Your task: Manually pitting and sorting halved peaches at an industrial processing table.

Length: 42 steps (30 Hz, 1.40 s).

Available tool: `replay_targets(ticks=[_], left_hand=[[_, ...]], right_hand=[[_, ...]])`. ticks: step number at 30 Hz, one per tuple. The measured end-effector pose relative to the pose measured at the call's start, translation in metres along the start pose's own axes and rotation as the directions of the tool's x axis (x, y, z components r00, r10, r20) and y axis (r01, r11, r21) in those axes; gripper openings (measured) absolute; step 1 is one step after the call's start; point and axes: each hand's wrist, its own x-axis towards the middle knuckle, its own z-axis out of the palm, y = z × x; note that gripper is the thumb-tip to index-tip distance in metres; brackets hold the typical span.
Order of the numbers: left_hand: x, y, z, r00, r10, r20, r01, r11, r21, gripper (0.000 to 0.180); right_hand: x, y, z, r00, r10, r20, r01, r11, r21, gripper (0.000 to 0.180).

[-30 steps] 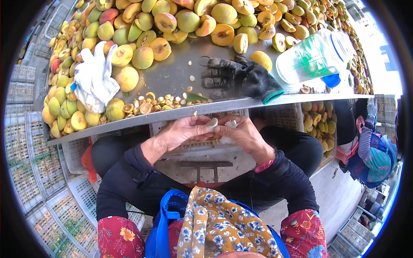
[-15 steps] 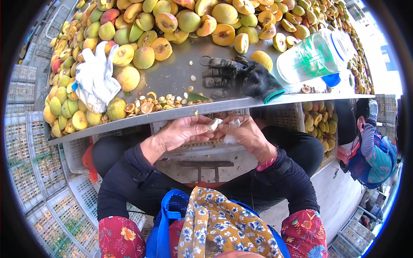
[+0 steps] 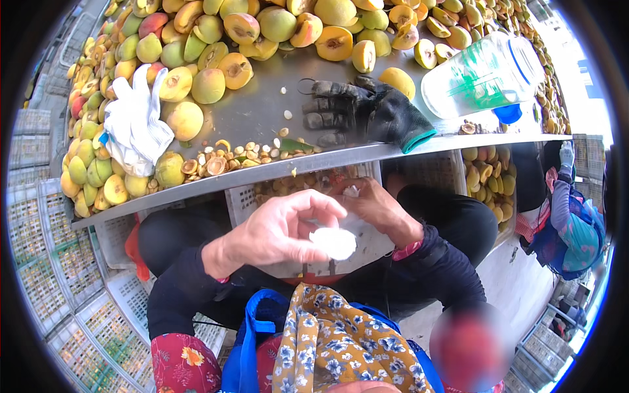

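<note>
My left hand (image 3: pixel 265 229) is raised over my lap with the thumb and fingers pinched on a bright white rounded piece (image 3: pixel 335 242), too washed out to tell its kind. Farther off, just under the table edge, my right hand (image 3: pixel 380 208) is closed round a small white bit (image 3: pixel 352 191) showing at its fingertips. On the metal table (image 3: pixel 262 98) ahead lies a black work glove (image 3: pixel 367 111) with a green cuff. A white glove (image 3: pixel 135 121) rests on the fruit to the left. Pits and shells (image 3: pixel 223 160) line the table's near edge.
Halved peach-like fruits (image 3: pixel 236 69) are heaped across the far and left table. A clear plastic jar (image 3: pixel 481 72) lies tipped at the right. Under the table stands a crate of fruit (image 3: pixel 488 187). Stacked crates (image 3: pixel 111 321) fill the left side; another person (image 3: pixel 570 223) is at far right.
My left hand has come away from my right hand, nearer to me, carrying the white piece. The right hand stays under the table edge with its small white bit.
</note>
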Motion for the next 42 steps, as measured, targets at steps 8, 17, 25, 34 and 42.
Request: replay_targets(ticks=[8, 17, 25, 34, 42], left_hand=[[-0.023, 0.035, 0.023, 0.719, 0.436, 0.541, -0.473, 0.878, -0.08, 0.024], [-0.033, 0.033, 0.032, 0.761, 0.524, 0.382, -0.475, 0.852, -0.221, 0.028], [-0.041, 0.036, 0.042, 0.778, 0.549, 0.304, -0.505, 0.836, -0.216, 0.027], [-0.039, 0.038, 0.044, 0.78, 0.583, 0.227, -0.528, 0.808, -0.26, 0.021], [-0.034, 0.035, 0.041, 0.714, 0.616, 0.331, -0.597, 0.784, -0.172, 0.023]], right_hand=[[0.0, -0.006, -0.001, 0.996, 0.022, 0.085, -0.021, 1.0, -0.016, 0.027], [0.005, -0.001, -0.002, 0.993, -0.114, -0.013, 0.114, 0.991, 0.07, 0.019], [0.002, -0.008, -0.008, 0.995, 0.08, 0.058, -0.088, 0.983, 0.162, 0.018], [0.003, -0.009, -0.009, 0.996, 0.09, 0.018, -0.091, 0.978, 0.188, 0.016], [0.004, -0.006, -0.011, 0.997, 0.081, 0.017, -0.083, 0.975, 0.206, 0.016]])
